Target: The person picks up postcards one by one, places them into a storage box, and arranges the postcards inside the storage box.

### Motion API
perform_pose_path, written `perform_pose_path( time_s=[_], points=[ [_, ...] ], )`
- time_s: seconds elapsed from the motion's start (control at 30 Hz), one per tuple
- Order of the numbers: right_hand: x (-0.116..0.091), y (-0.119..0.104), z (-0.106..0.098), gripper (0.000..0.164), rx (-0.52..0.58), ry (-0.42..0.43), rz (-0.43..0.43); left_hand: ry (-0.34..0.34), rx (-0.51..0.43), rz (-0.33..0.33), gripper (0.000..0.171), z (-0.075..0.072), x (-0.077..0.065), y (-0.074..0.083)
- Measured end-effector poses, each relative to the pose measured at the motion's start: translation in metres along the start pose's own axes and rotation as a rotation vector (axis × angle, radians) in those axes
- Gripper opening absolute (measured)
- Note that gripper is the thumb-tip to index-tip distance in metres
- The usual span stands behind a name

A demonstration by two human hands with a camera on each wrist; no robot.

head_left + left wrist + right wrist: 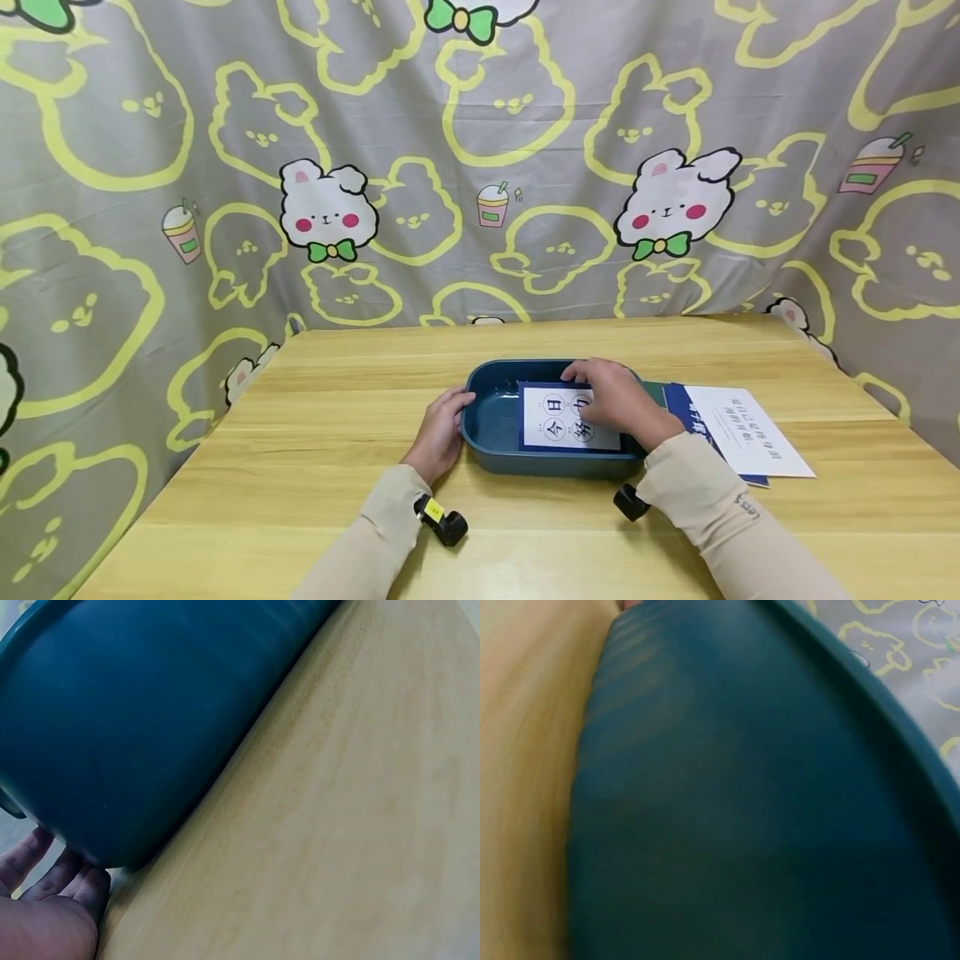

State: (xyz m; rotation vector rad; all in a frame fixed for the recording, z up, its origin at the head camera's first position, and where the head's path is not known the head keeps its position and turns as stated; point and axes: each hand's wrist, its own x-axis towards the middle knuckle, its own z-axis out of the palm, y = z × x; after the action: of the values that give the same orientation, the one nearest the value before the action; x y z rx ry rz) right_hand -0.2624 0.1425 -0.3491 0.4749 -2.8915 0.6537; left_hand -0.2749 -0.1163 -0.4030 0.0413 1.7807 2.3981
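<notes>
While our left hand (pixel 438 429) sits low in the frame, just left of the middle, its bent fingers hold the left end of the blue tub (pixel 555 465). Near that wrist is a small black gadget (pixel 450 529). The tub is in the lower middle of the frame, flat on the wood table (pixel 315 467). We think it is hard, smooth and not heavy, so the rim looks good to hold. Inside the tub, toward its right side, lies a white card with a blue edge (pixel 561 432). We guess it is thin, light and a bit slippery. It could bend or crease, so we should take it by its edges. Our right hand (pixel 618 400) reaches over the card's right part, with its fingers bent down near the tub's back wall. We cannot tell if it pinches the card, and the right wrist view shows mostly the tub's side. At the lower right of the frame, just past the tub, a blue card (pixel 692 417) lies partly under a white sheet (pixel 750 429).
</notes>
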Motion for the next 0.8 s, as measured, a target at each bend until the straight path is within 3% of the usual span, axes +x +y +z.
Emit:
perform_pose_path(
  time_s=[0.13,0.47,0.8],
  points=[
    [-0.001,0.001,0.003,0.054,-0.037,0.028,-0.021,0.0,0.001,0.0,0.047,0.001,0.0,0.0],
    [-0.006,0.003,0.004,0.053,-0.018,0.036,-0.026,-0.002,0.004,-0.002,0.049,0.001,0.0,-0.002],
    [-0.011,0.009,-0.009,0.016,0.101,0.137,-0.066,-0.006,0.014,0.011,0.05,-0.001,-0.002,-0.003]
  ],
)
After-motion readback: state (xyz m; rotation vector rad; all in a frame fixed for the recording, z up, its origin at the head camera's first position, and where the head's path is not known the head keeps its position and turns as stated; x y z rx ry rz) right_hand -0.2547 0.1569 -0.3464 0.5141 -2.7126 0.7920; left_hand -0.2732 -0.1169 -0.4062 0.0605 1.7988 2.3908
